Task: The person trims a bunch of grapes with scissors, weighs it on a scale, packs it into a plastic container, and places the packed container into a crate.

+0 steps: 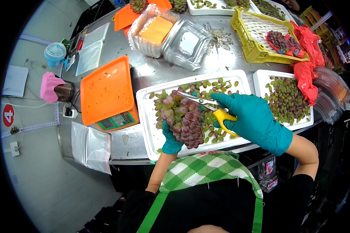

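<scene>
A bunch of reddish-purple grapes point(188, 122) rests in my gloved left hand point(170, 139), which is wrapped around its lower left side; most of those fingers are hidden behind the fruit. My right hand point(256, 120), also in a teal glove, grips yellow-handled scissors point(223, 118). The scissors' blades are parted and reach over the top of the bunch. Under both hands lies a white tray point(147, 134) with loose green and reddish grapes point(217, 135) scattered in it.
An orange-topped scale point(107, 91) stands left of the tray, with plastic bags point(90, 145) before it. Clear clamshell boxes point(186, 42) sit behind. To the right are a second white tray point(262, 79) of loose grapes and a yellow crate point(256, 56) with red bags.
</scene>
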A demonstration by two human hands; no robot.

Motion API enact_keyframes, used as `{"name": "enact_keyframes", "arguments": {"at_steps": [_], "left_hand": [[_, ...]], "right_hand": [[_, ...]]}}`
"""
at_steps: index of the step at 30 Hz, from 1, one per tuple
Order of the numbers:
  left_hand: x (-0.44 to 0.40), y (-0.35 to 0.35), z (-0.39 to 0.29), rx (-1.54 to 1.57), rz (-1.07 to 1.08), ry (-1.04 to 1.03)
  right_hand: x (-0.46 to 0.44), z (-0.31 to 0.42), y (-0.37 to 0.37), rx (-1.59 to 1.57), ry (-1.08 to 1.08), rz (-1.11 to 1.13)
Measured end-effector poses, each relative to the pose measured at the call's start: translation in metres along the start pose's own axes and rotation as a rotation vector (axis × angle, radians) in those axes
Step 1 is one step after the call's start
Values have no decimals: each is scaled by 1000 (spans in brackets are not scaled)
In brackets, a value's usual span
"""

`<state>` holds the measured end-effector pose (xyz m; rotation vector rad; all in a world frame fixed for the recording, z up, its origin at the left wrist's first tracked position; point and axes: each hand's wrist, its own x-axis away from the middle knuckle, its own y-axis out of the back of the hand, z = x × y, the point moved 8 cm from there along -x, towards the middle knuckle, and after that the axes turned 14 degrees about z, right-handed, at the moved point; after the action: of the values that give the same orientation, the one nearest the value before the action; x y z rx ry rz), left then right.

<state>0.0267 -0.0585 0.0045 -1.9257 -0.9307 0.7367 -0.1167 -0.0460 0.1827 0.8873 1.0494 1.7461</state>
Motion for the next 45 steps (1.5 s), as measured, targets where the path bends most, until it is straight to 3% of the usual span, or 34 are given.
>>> {"name": "enact_keyframes", "arguments": {"at_steps": [4, 7, 10, 12, 18, 21, 24, 31, 35, 38, 40, 43, 45], "left_hand": [[-7, 0, -7, 4, -148, 10], [-12, -15, -15, -138, 74, -45], [-7, -15, -16, -238, -57, 94], [-7, -12, -17, -343, -35, 97], [-16, -15, -17, -236, 55, 37], [-33, -23, -16, 68, -23, -90], [-47, -25, -15, 163, -54, -156], [-57, -24, -17, 83, -45, -186], [-60, -25, -18, 27, -28, -176], [-59, -19, -22, -31, 28, -106], [-48, -15, -25, -140, -34, -13], [-43, -19, -34, -156, -33, -83], [-36, -12, -25, -159, -142, -87]], "right_hand": [[2, -5, -3, -101, -76, 101], [4, -13, -14, -406, -163, 188], [8, -18, -23, -391, -249, 327], [11, -21, -23, -439, -245, 290], [11, -38, -40, -814, -277, 210], [6, -44, -68, -1152, -177, 110], [-5, -34, -92, -1358, -87, -70], [-14, -9, -102, -1268, -54, -228], [-14, -12, -112, -1566, -54, -220], [-10, -17, -111, -1571, -86, -242], [-9, -22, -112, -1592, -137, -281], [-10, -24, -110, -1596, -47, -354], [-14, -15, -108, -1527, -10, -295]]}}
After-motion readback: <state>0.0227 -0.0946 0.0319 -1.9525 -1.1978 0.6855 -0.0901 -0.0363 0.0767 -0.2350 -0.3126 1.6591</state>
